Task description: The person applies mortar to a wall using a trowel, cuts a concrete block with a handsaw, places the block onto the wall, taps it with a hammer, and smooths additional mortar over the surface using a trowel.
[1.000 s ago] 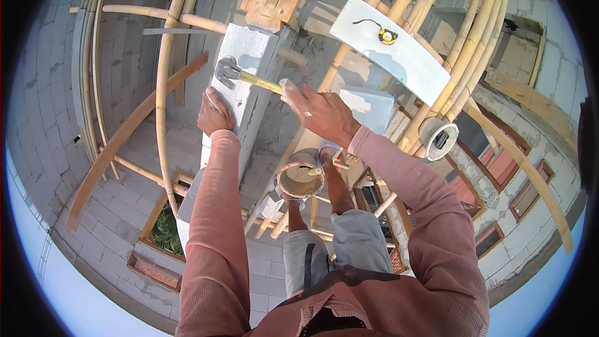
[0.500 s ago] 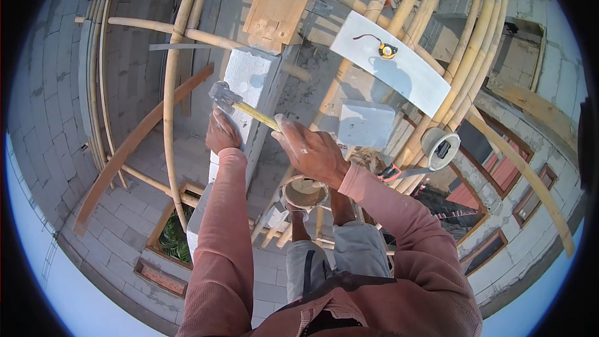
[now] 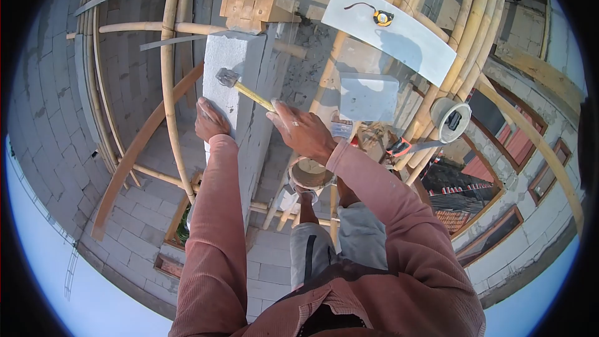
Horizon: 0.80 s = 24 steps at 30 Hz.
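Note:
A long pale aerated concrete block (image 3: 219, 56) lies along the top of the wall in front of me. My left hand (image 3: 212, 120) grips its left edge, fingers partly hidden against the side. My right hand (image 3: 302, 130) is closed round the yellow handle of a hammer (image 3: 253, 95). The grey hammer head is over the block's top face, just beyond my left hand; whether it touches the surface I cannot tell.
Bamboo scaffold poles (image 3: 168, 87) stand on both sides. A white board (image 3: 399, 37) carries a tape measure (image 3: 383, 19). Nearby are a grey block (image 3: 369, 97), a saw (image 3: 399, 146), a pale bucket (image 3: 450, 134) and another bucket (image 3: 298, 178) by my legs.
The hammer head has shifted right relative to the block, from its left edge onto the top face, and turned. My left hand stays at the edge. The whole view has moved slightly.

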Each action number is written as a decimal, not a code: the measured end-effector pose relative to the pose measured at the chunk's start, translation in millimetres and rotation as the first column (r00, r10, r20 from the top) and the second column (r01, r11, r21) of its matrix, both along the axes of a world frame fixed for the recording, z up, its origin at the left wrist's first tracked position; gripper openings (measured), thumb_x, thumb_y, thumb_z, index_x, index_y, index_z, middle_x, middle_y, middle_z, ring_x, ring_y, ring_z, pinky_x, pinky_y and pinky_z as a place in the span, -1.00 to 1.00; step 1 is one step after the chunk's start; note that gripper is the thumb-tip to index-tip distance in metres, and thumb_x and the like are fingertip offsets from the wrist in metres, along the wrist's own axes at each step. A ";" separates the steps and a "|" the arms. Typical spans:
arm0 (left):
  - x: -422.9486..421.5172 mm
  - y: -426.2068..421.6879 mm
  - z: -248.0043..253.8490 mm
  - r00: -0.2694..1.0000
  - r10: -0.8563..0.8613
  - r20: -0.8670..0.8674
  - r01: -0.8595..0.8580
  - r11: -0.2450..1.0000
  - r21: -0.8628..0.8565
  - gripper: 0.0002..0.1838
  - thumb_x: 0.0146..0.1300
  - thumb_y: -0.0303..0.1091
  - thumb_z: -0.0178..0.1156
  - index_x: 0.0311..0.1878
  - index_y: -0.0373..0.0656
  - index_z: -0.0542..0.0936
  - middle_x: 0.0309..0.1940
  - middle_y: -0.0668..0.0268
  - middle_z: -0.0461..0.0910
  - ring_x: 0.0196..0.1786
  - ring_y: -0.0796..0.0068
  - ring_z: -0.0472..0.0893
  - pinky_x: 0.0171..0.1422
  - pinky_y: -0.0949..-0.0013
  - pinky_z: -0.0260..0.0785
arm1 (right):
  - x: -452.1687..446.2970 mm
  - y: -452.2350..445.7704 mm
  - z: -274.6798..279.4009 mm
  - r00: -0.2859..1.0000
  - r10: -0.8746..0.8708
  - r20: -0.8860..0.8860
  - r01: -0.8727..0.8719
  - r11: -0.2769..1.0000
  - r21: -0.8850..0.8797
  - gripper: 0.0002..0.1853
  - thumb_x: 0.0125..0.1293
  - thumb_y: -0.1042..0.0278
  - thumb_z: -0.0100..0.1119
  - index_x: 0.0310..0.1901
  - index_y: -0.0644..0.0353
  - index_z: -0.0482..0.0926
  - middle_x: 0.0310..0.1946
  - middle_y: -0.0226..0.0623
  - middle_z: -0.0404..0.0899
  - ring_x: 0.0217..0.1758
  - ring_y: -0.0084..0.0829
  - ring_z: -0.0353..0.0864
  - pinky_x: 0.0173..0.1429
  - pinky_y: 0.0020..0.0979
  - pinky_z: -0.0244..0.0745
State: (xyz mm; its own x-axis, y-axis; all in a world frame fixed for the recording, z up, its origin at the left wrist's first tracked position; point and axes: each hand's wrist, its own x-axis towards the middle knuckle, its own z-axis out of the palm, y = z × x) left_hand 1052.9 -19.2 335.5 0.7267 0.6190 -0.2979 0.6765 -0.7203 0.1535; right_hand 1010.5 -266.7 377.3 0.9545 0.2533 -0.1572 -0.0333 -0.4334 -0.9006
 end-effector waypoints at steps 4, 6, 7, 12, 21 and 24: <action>-0.3 3.5 -6.4 1.000 0.009 -0.012 -0.009 1.000 0.021 -0.25 0.51 0.33 -0.39 0.06 -0.12 0.59 -0.10 -0.15 0.70 0.07 -0.29 0.60 0.22 -0.11 0.38 | -49.2 -21.2 19.9 1.000 -0.011 0.023 0.014 0.995 -0.102 -0.59 0.48 0.26 0.13 0.25 0.26 0.39 -0.25 0.07 0.65 -0.24 0.04 0.70 -0.19 -0.14 0.66; 0.5 3.2 -7.2 0.994 0.104 -0.036 -0.105 0.994 -0.022 -0.25 0.51 0.32 -0.40 0.07 -0.12 0.59 -0.07 -0.15 0.69 0.08 -0.26 0.61 0.24 -0.07 0.38 | -68.2 -36.4 30.1 0.986 0.004 -0.165 -0.030 0.987 -0.155 -0.59 0.46 0.30 0.13 0.26 0.25 0.39 -0.16 0.03 0.63 -0.22 -0.03 0.72 -0.14 -0.15 0.66; 2.9 0.1 -3.6 0.987 0.152 -0.046 -0.154 0.987 -0.044 -0.25 0.50 0.31 -0.40 0.07 -0.12 0.60 -0.06 -0.15 0.69 0.08 -0.24 0.61 0.25 -0.05 0.38 | -85.7 -41.8 21.9 0.995 0.067 -0.068 -0.085 0.945 -0.316 -0.59 0.44 0.34 0.11 0.27 0.24 0.40 -0.02 0.03 0.57 -0.20 -0.05 0.72 -0.06 -0.13 0.64; 4.5 -8.5 3.0 0.996 0.081 -0.028 -0.082 0.996 -0.018 -0.22 0.50 0.33 -0.41 0.10 -0.14 0.62 -0.06 -0.08 0.70 0.10 -0.15 0.63 0.27 -0.03 0.37 | -159.2 -62.5 -29.7 0.996 0.067 -0.059 -0.088 0.863 -0.497 -0.58 0.41 0.42 0.05 0.28 0.25 0.41 0.27 0.14 0.37 -0.08 0.05 0.69 0.15 -0.05 0.55; 4.5 13.0 -6.0 0.994 -0.024 -0.106 0.021 1.000 -0.021 -0.16 0.45 0.44 -0.45 0.20 -0.02 0.59 -0.02 -0.16 0.68 0.17 -0.28 0.57 0.33 -0.14 0.33 | -186.0 -64.5 -15.0 0.630 -0.281 -0.724 0.177 0.960 -0.218 -0.55 0.58 0.11 -0.04 0.32 0.24 0.36 0.14 0.25 0.46 0.02 0.34 0.55 0.12 0.05 0.46; 2.0 44.7 -20.2 0.976 -0.215 0.029 0.216 0.956 -0.199 -0.15 0.44 0.45 -0.50 0.42 0.03 0.41 0.16 -0.19 0.58 0.32 -0.28 0.46 0.46 -0.09 0.21 | -210.0 -57.0 -17.0 0.816 -0.139 -0.561 0.022 0.977 -0.211 -0.58 0.58 0.21 -0.03 0.32 0.27 0.34 0.16 0.20 0.46 -0.02 0.23 0.59 0.00 0.00 0.53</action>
